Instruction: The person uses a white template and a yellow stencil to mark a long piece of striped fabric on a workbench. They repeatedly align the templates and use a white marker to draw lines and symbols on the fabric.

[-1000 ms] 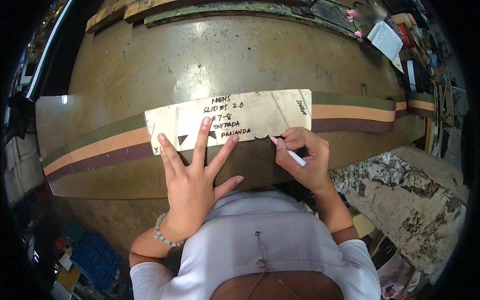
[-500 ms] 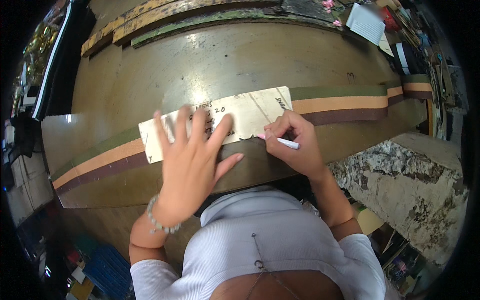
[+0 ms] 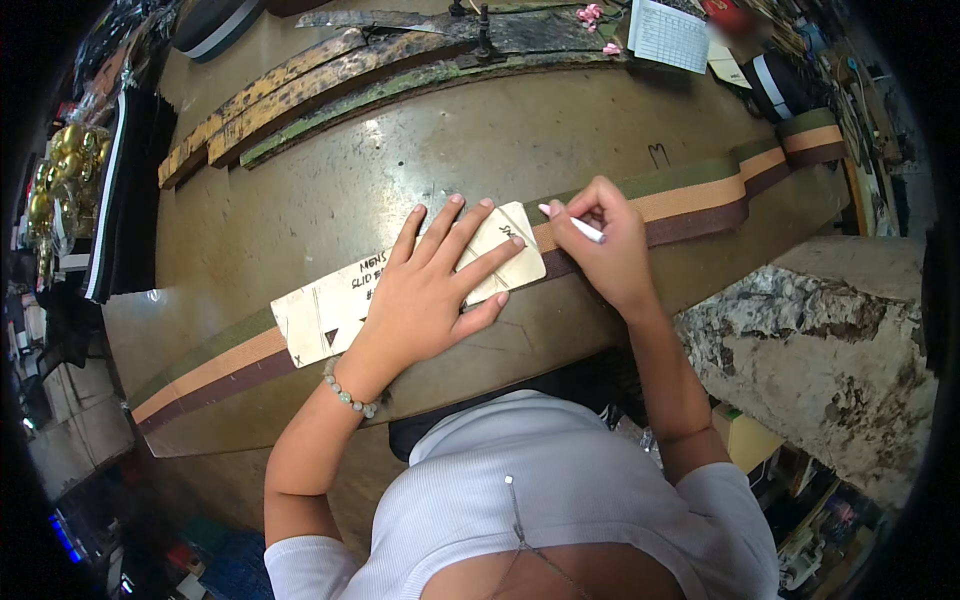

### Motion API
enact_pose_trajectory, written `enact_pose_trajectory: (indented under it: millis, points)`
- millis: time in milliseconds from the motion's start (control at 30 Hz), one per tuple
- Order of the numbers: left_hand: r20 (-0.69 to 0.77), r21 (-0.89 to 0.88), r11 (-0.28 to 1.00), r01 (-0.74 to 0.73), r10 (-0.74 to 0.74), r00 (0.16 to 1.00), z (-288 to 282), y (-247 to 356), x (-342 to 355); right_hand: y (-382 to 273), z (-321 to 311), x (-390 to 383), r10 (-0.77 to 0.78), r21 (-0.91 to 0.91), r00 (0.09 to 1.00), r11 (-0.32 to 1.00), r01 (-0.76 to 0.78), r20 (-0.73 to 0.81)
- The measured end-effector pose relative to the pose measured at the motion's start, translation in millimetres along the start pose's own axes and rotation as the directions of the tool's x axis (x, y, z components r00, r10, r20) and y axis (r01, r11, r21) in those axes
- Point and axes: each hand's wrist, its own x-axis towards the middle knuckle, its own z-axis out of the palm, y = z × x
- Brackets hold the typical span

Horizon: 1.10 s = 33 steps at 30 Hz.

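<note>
Pressing down flat, the left hand (image 3: 430,295) now covers the right half of the card template (image 3: 330,310), its fingers spread wide and reaching almost to the card's right end; half a second ago that hand sat nearer the middle, and a second ago it lay lower on the card with the handwriting fully exposed. The right hand (image 3: 605,240) has travelled too: it was working at the card's lower right edge, and now it sits just past the card's right end, over the striped strip (image 3: 700,200) of green, tan and brown bands that runs across the worktable (image 3: 330,180). The view has also tilted, so part of the shift is head movement.

Judging from this, the tracing along the lower edge looks finished and the marking has come round to the card's end.

The right hand's thumb and forefingers pinch a white pen (image 3: 572,222), the other fingers curled in, tip pointing left toward the card's corner; whether the tip touches the strip cannot be told. The left hand grips nothing, only its palm and fingers bearing on the card, which lies along the strip, slightly tilted. A bead bracelet (image 3: 350,392) circles the left wrist.
</note>
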Motion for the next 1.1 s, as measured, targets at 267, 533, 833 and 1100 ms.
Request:
enact_pose_trajectory:
  millis: [267,533,833,1100]
  points:
    - [-0.014,0.011,1.0,0.01,-0.01,1.0,0.6,2.8,0.3,-8.7,11.8,-10.4,-0.126,-0.308,0.99,0.941,0.14,0.065]
    - [-0.023,-0.028,1.0,0.014,-0.014,1.0,-0.4,2.1,1.4,-33.2,-51.8,-52.8,0.089,0.134,0.994,0.986,-0.097,0.061]
    - [-0.048,-0.031,0.999,-0.013,0.011,0.999,-1.3,3.1,2.1,-19.7,-35.5,-32.2,0.112,0.303,0.99,0.943,-0.134,0.088]
    - [-0.082,-0.04,0.999,-0.029,0.026,0.996,0.2,1.6,1.4,-9.1,-1.0,10.7,-0.289,-0.198,0.948,0.93,0.311,0.131]
